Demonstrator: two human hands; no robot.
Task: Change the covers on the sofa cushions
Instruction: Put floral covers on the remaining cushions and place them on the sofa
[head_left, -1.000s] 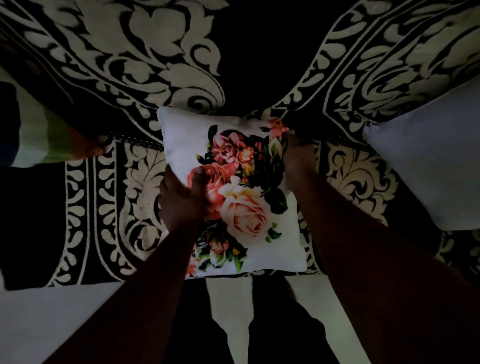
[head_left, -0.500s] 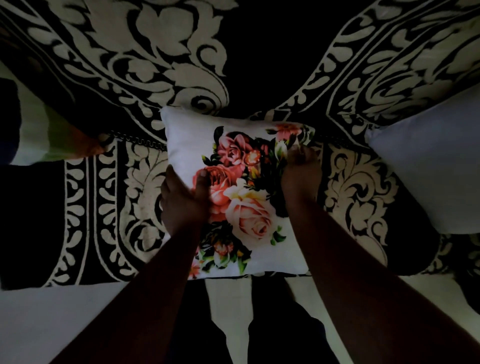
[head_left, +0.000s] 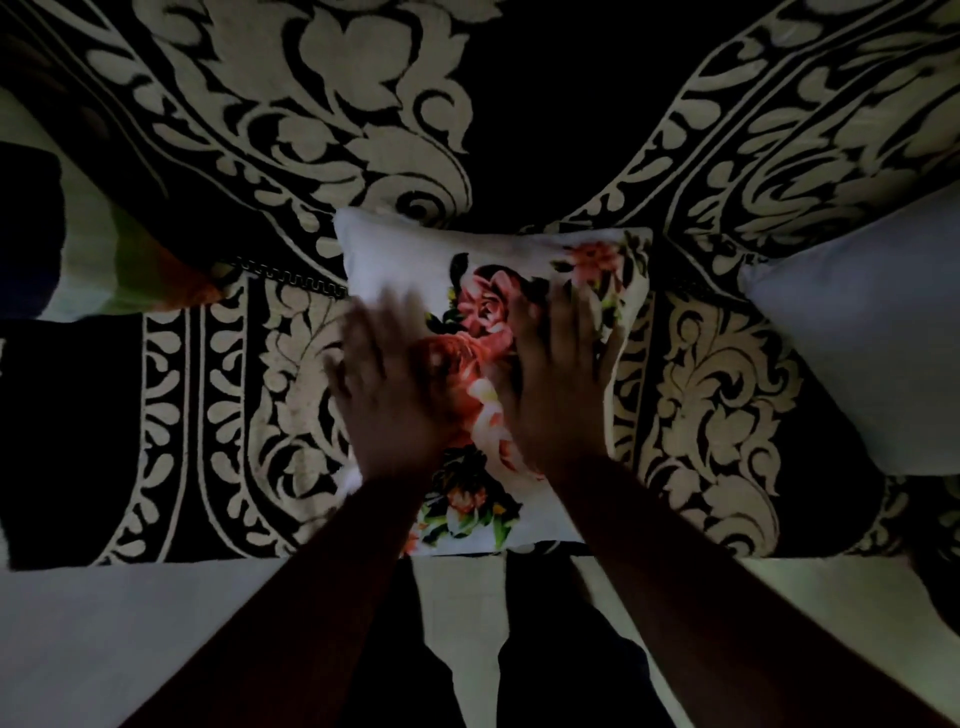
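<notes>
Dim light; black-and-cream scroll-patterned sofa (head_left: 727, 395) above pale floor (head_left: 104, 634).

Cushion (head_left: 395, 254), centre: white, pink-and-peach rose print with dark green leaves. Sofa cover (head_left: 717, 389), throughout: black with cream scrollwork and striped borders. Cushion (head_left: 857, 343), right edge: plain pale blue-grey. Cushion (head_left: 104, 260), left edge: white, green, orange, dark blue patches.
</notes>
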